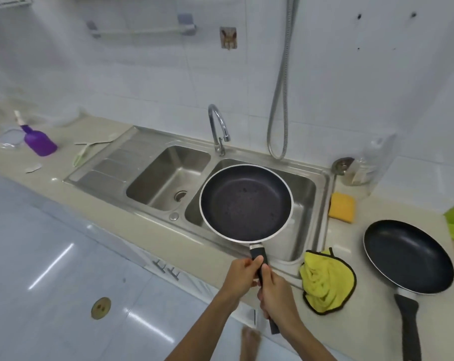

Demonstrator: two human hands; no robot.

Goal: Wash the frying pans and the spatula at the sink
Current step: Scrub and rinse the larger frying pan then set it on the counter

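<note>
Frying pan [245, 203]: held level above the right basin of the sink [324, 178]. Second frying pan [408, 256]: on the counter, right of the sink. Left hand [240, 276] and right hand [278, 293]: both wrapped around the handle. Step: apparently positioning for rinsing. Next move likely requires freeing one hand to open the tap [216, 126].

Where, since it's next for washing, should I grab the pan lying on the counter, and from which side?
Take the counter pan by its black handle. The pan lies flat, open side up, and the handle points toward you at the near edge of the counter, so come from the front, likely with the right hand once it lets go of the held pan.
</note>
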